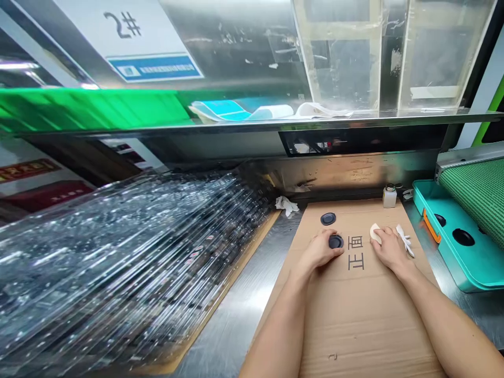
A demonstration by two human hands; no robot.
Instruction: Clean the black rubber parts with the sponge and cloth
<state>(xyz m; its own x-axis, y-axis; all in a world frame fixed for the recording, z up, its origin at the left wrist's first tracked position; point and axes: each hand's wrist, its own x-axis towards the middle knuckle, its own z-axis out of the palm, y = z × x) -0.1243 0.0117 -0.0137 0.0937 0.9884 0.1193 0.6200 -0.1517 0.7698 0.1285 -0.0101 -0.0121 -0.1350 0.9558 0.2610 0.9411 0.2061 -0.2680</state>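
Observation:
Between the thumb and fingers of my left hand (321,249) is a small black round part (335,241), held at the cardboard sheet (354,315). Just beyond it, a second black round part (328,218) lies on the cardboard. My right hand (388,248) is closed on a cream-coloured pad (375,233), which looks like a sponge. Beside the right fingers lies a crumpled white cloth or tissue (405,240). Printed characters show on the cardboard between my two hands.
Stacked clear plastic trays (157,262) fill the left side. A teal bin (464,262) with black round parts stands at right, beside a green conveyor belt (476,181). A small white bottle (389,196) and crumpled tissue (287,206) sit at the back. A metal shelf (252,127) spans above.

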